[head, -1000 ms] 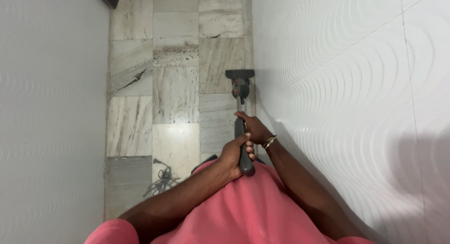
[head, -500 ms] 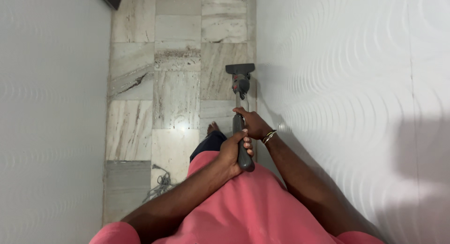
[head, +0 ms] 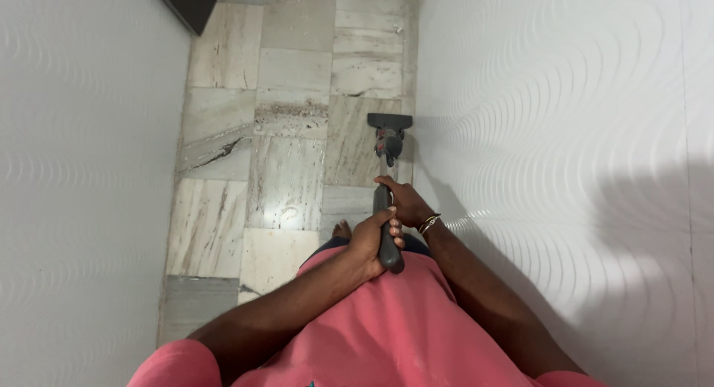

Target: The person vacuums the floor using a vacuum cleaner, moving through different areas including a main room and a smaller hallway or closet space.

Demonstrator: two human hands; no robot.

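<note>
Between two white walls, over marble floor [head: 286, 182]: left hand [head: 370, 245] wrapped tight around mop handle [head: 387, 242] near its top, right hand [head: 405, 203] closed lower down; mop head [head: 389, 121] flat on tiles beside right wall [head: 550, 149].

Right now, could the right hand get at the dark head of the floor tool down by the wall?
Probably not as things stand. The right hand grips the tool's handle just ahead of the left hand, and the tool head sits well beyond it on the marble floor. Nothing blocks the way; bending down would likely be needed.
</note>
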